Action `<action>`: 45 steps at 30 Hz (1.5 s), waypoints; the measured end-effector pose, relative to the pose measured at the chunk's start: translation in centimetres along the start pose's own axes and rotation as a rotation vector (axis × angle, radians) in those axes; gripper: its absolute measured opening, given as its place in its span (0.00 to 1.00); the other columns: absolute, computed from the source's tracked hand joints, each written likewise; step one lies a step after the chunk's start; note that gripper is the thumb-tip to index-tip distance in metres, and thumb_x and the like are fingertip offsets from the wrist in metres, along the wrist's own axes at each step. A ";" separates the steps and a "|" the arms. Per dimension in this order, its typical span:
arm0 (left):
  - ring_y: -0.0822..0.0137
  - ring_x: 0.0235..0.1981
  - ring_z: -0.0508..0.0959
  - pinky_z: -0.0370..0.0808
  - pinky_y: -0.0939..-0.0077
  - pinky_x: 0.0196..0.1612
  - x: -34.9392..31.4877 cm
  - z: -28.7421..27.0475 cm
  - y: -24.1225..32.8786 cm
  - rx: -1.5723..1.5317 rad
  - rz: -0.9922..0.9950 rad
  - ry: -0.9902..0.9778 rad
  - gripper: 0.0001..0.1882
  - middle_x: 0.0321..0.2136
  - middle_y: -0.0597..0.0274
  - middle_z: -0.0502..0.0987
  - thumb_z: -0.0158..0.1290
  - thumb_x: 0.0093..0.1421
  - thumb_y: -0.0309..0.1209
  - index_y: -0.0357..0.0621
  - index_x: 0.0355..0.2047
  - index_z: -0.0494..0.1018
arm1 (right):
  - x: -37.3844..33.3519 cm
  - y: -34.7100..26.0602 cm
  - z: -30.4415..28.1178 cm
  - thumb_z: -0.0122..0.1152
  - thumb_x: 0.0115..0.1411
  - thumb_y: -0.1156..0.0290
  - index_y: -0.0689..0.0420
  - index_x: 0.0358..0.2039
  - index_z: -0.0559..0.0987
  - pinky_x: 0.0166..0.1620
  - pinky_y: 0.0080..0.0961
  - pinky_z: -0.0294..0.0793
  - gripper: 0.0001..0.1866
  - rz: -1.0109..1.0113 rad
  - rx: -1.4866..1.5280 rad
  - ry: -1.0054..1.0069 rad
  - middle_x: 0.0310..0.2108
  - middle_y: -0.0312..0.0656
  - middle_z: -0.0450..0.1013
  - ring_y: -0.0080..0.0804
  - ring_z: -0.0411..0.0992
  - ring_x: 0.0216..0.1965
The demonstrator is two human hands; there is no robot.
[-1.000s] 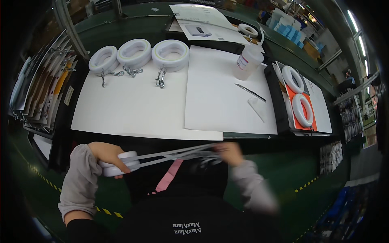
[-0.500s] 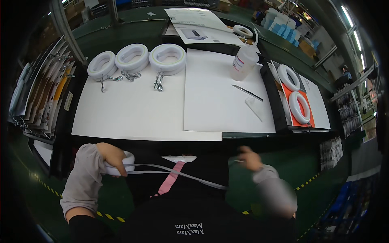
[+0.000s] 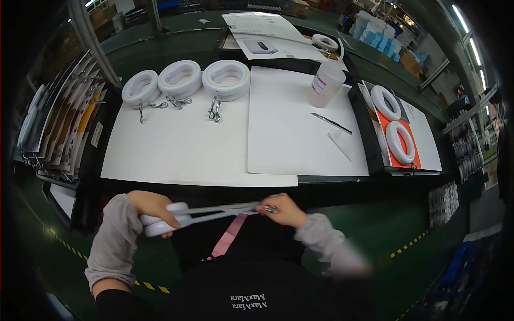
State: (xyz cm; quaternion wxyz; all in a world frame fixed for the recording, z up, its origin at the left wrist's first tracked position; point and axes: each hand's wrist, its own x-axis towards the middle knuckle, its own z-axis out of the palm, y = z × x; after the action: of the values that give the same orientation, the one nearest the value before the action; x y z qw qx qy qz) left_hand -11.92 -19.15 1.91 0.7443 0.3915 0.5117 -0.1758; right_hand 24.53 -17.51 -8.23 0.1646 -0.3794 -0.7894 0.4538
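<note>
In front of my body, my left hand (image 3: 152, 209) is wrapped round the white plastic body of a retractable leash (image 3: 160, 228). Two grey strap lengths (image 3: 211, 215) run from it, drawn fairly straight, to my right hand (image 3: 284, 210). That hand is closed on a metal snap hook (image 3: 271, 209) at the strap end, its fingers partly covering it. A pink strip (image 3: 230, 235) hangs below the straps against my dark clothing. On the table beyond stand several similar white ring-shaped leashes (image 3: 226, 80), their snap hooks lying on the white sheet.
White sheets (image 3: 176, 144) cover the worktable. A clear bottle (image 3: 326, 84), a dark-handled knife (image 3: 331, 122) and a small clear piece (image 3: 340, 144) lie to the right. Black bins hold cards at the left (image 3: 85, 155) and two white rings (image 3: 400, 142) on the right.
My right hand has moved left and slightly inward, closer to my left hand. The straps, longer and slanting down to the right before, are now shorter and straighter. My left hand keeps its hold.
</note>
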 end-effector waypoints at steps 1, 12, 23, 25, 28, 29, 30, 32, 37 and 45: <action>0.66 0.29 0.79 0.77 0.75 0.34 1.2 -0.2 -0.1 0.061 -0.027 -0.038 0.21 0.29 0.54 0.78 0.60 0.52 0.35 0.30 0.39 0.72 | -0.9 -0.2 -0.6 0.63 0.54 0.67 0.61 0.24 0.79 0.29 0.27 0.72 0.10 -0.073 0.028 0.032 0.24 0.45 0.76 0.36 0.76 0.26; 0.66 0.31 0.79 0.76 0.74 0.37 3.1 -1.6 0.0 0.114 -0.014 -0.187 0.22 0.30 0.54 0.78 0.60 0.53 0.32 0.28 0.43 0.70 | -7.4 -0.2 -8.8 0.59 0.59 0.67 0.62 0.25 0.79 0.25 0.18 0.66 0.12 0.183 0.338 -0.067 0.19 0.36 0.72 0.20 0.69 0.22; 0.66 0.32 0.79 0.77 0.74 0.37 4.8 -1.3 0.2 0.119 0.089 -0.303 0.16 0.31 0.55 0.78 0.58 0.55 0.30 0.31 0.39 0.71 | -9.6 2.6 -6.1 0.49 0.65 0.61 0.59 0.18 0.71 0.17 0.18 0.62 0.20 0.131 0.804 0.566 0.21 0.45 0.71 0.27 0.67 0.16; 0.66 0.32 0.79 0.77 0.74 0.37 4.9 -1.3 0.6 0.107 0.081 -0.317 0.15 0.31 0.55 0.78 0.59 0.55 0.30 0.31 0.38 0.72 | -9.9 3.2 -5.7 0.48 0.65 0.56 0.56 0.16 0.65 0.19 0.19 0.63 0.23 0.089 1.156 0.741 0.17 0.42 0.67 0.30 0.65 0.16; 0.66 0.31 0.79 0.77 0.73 0.38 5.8 -2.2 -0.6 0.132 0.134 -0.353 0.16 0.30 0.55 0.77 0.59 0.53 0.28 0.30 0.39 0.71 | -9.4 4.9 -5.9 0.50 0.63 0.53 0.54 0.16 0.64 0.35 0.26 0.72 0.23 -0.010 1.688 1.309 0.18 0.37 0.64 0.31 0.69 0.26; 0.67 0.31 0.78 0.77 0.73 0.38 6.4 -2.6 -1.8 0.175 0.203 -0.379 0.17 0.30 0.55 0.77 0.60 0.53 0.28 0.30 0.40 0.70 | -9.4 4.1 -6.0 0.53 0.62 0.55 0.54 0.16 0.64 0.38 0.28 0.73 0.22 -0.009 1.730 1.395 0.18 0.35 0.63 0.28 0.69 0.30; 0.67 0.31 0.78 0.76 0.74 0.37 6.2 -2.0 -1.5 -0.026 0.200 -0.378 0.15 0.29 0.56 0.77 0.59 0.53 0.26 0.31 0.39 0.71 | -9.7 4.1 -6.0 0.54 0.61 0.56 0.54 0.17 0.64 0.38 0.28 0.73 0.21 -0.094 1.791 1.425 0.18 0.35 0.63 0.27 0.68 0.28; 0.68 0.31 0.78 0.76 0.75 0.37 5.6 -1.3 -0.4 0.034 0.186 -0.347 0.14 0.29 0.57 0.77 0.59 0.53 0.25 0.32 0.39 0.71 | -11.0 5.0 -6.8 0.52 0.62 0.55 0.53 0.16 0.61 0.33 0.22 0.73 0.22 -0.292 1.998 1.414 0.17 0.31 0.57 0.21 0.61 0.20; 0.68 0.31 0.78 0.75 0.75 0.37 5.5 -1.0 -1.0 0.151 0.234 -0.323 0.13 0.32 0.57 0.78 0.60 0.53 0.27 0.32 0.37 0.73 | -12.6 2.0 -10.5 0.46 0.64 0.52 0.53 0.17 0.58 0.14 0.13 0.53 0.24 -0.526 1.852 1.263 0.16 0.31 0.49 0.18 0.48 0.13; 0.70 0.33 0.78 0.74 0.76 0.40 2.9 -1.7 -3.4 0.273 0.111 -0.262 0.17 0.30 0.60 0.79 0.62 0.53 0.37 0.36 0.35 0.76 | -21.5 4.1 -19.6 0.41 0.66 0.53 0.52 0.16 0.58 0.13 0.18 0.49 0.24 -0.540 1.403 1.609 0.16 0.33 0.49 0.21 0.48 0.14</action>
State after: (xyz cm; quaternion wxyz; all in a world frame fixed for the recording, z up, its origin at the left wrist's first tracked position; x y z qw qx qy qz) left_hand -13.98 -19.58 -2.38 0.7529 0.4904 0.3596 -0.2517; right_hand 52.37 -20.74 0.58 0.9037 -0.2012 -0.0752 0.3705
